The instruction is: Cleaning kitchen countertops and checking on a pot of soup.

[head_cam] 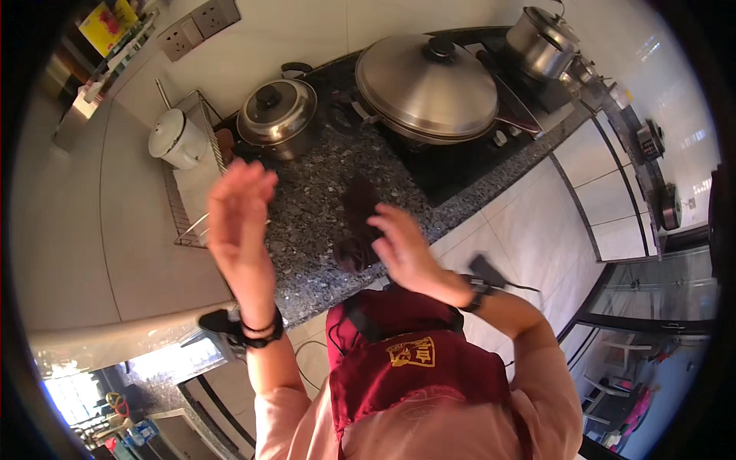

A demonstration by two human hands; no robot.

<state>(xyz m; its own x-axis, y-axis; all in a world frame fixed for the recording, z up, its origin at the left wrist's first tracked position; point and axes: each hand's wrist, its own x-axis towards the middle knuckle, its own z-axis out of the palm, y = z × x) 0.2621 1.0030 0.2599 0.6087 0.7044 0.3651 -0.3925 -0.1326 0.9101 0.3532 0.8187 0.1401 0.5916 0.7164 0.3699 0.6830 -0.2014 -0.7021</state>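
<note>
My left hand [241, 215] is raised at the left, over the counter edge and a wire dish rack [215, 141]. It is blurred and holds nothing that I can see, its fingers loosely bent. My right hand [405, 253] hovers near the front edge of the speckled granite counter [310, 230], its fingers apart. Just left of those fingers lies a bunched dark brown cloth [352, 254]; whether they touch it, I cannot tell. A darker patch [359, 192], cloth or shadow, stretches behind it. Both wrists wear dark bands with a black device attached.
A large lidded wok [428, 92] sits on the black glass hob [437, 172]. Left of it stands a lidded steel pot [279, 118]. The dish rack holds a white enamel mug [178, 138]. A steel kettle [540, 43] stands at the back right. A maroon apron [397, 368] covers my front.
</note>
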